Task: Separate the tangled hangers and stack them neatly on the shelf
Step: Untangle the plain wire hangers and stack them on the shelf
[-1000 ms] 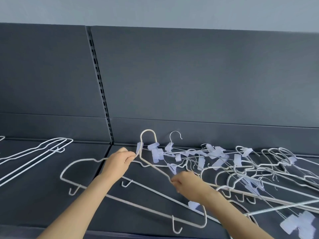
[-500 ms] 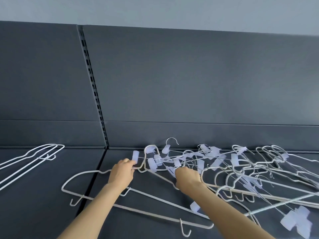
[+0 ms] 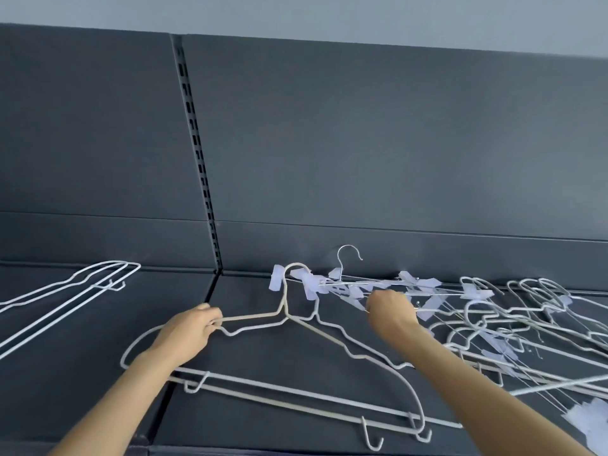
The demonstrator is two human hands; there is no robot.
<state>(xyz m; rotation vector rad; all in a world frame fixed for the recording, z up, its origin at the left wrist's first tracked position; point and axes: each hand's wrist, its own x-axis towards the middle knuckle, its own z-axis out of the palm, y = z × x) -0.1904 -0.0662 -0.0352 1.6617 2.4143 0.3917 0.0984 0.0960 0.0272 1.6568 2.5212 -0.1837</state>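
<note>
Left hand [image 3: 190, 334]: clenched on the shoulder wire of a cream wire hanger [image 3: 250, 316], thumb and fingers pinching it near the shoulder's outer bend.
Right hand [image 3: 390, 311]: knuckles up, fingers curled down into the clip hangers [image 3: 358, 286], closed on their thin wires. The exact grip point is hidden under the hand.

Between the hands:
- The cream hanger's hook points away from the person, its tip just beside the leftmost pale lilac clip [image 3: 275, 282].
- A second white hanger [image 3: 353, 357] lies under and across it, flat on the shelf [image 3: 263, 357].
- Both bottom bars run toward the person, below the forearms.

Beyond the right hand, one chrome hook [image 3: 348, 255] stands up out of the clip bundle, against the back panel [image 3: 362, 143].

To the right of the right hand, the tangled pile [image 3: 526, 317] of white hangers and clips is still interlocked and spreads to the frame edge. More lilac clips [image 3: 589, 419] lie under the right forearm's far side.

Well to the left of the left hand, a stack of white hangers [image 3: 82, 284] lies aligned on the next shelf section, apart from the rest.

A slotted upright [image 3: 197, 143] splits the back panel above the left hand.
</note>
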